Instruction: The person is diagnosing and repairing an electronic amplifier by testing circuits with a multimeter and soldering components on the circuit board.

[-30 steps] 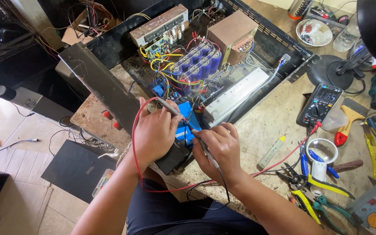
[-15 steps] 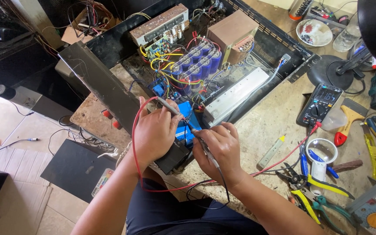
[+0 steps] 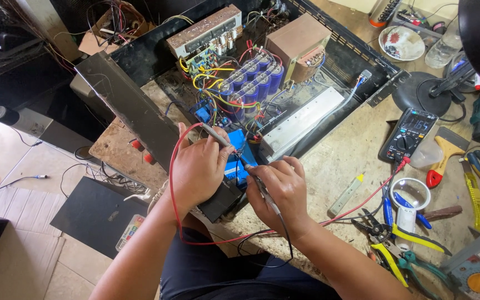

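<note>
The blue part (image 3: 233, 158) sits at the near edge of the open black metal box (image 3: 329, 50), on the brown worktable (image 3: 340, 166). Both hands hold thin test sticks that point down at it.

From the head camera, the left hand (image 3: 195, 169) is closed around a stick with a red wire (image 3: 172, 183). Its tip meets the blue part from the left. The right hand (image 3: 281, 191) is closed around a stick with a black wire (image 3: 284, 247). Its tip meets the same part from the right. The two hands are close, with the blue part between them.

Inside the box are a brown block (image 3: 297, 44), a row of blue cans (image 3: 251, 80) and a long silver bar (image 3: 301, 122).

To the right lies a dark meter (image 3: 408, 133) with a small screen and a round dial. Near it lie a yellow and white tube (image 3: 346, 193), a white cup (image 3: 409, 194) and pliers with yellow handles (image 3: 401, 239). A flat card with coloured patches (image 3: 130, 232) lies on a dark mat (image 3: 93, 214) on the floor, at the lower left.
</note>
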